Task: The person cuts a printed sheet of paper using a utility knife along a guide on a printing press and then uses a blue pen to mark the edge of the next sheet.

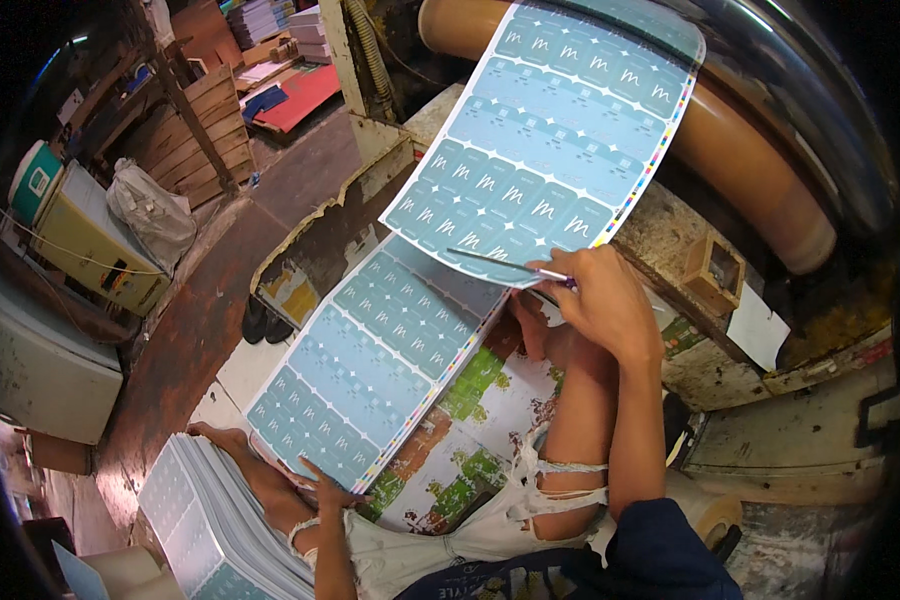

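A teal-and-blue printed paper sheet (545, 150) slopes down from a roller machine, its lower edge meeting my right hand. Another printed sheet (365, 350) lies below it, slanting down toward my lap, its top end covered by the first. My right hand (605, 300) is closed on a slim tool (500, 258) with a long dark blade and a purple-and-white handle; whether it is a knife or scissors I cannot tell. That blade lies across the upper sheet's lower edge. At the lower sheet's near edge, my left hand (328, 490) rests with fingers spread.
At lower left a thick stack of printed sheets (185, 500) stands beside my foot. Brown rollers (760, 170) and the machine's worn frame rise ahead and right. A small wooden box (713, 270) sits on its ledge. Far left are a pale sack (150, 210) and a cabinet (45, 350).
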The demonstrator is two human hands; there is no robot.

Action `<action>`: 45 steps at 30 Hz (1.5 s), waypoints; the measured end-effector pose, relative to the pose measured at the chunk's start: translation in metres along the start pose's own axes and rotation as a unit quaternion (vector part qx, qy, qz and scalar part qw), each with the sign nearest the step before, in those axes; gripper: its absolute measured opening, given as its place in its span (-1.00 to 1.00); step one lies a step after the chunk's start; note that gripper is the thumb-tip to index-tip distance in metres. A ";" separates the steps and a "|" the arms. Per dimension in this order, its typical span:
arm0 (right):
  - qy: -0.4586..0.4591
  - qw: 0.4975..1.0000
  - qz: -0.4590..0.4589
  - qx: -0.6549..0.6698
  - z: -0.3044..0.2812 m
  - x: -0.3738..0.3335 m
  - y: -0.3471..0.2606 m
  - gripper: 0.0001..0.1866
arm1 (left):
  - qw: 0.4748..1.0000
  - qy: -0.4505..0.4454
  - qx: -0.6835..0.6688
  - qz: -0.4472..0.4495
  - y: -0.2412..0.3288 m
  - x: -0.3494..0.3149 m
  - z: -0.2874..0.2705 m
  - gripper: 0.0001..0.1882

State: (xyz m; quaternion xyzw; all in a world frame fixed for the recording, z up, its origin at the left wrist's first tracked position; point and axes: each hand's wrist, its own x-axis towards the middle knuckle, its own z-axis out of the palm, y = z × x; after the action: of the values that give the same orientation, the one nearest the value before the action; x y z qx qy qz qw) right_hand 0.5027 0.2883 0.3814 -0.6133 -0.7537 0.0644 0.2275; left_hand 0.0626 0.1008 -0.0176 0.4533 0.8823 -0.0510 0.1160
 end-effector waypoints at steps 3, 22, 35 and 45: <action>0.014 0.999 -0.048 -0.012 -0.003 -0.021 -0.010 -0.75 | 0.973 -0.072 -0.219 0.016 0.018 -0.008 -0.017 0.74; -0.078 0.989 -0.126 -0.009 0.045 -0.086 -0.104 -0.52 | 0.835 -0.144 -0.482 0.221 0.068 -0.002 -0.209 0.13; -0.206 0.954 -0.147 0.159 0.071 -0.190 -0.102 -0.59 | 0.524 -0.210 -0.822 0.074 0.152 -0.090 -0.216 -0.49; -0.137 0.895 0.073 0.418 0.060 -0.161 -0.022 -0.54 | 0.557 -0.150 -0.812 0.086 0.145 -0.097 -0.177 -0.39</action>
State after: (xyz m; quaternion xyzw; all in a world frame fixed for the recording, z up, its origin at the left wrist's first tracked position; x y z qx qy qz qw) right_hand 0.4812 0.1406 0.2933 -0.4999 -0.6344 0.4732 0.3517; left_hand 0.2067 0.1440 0.1804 0.2266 0.4764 0.6306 0.5693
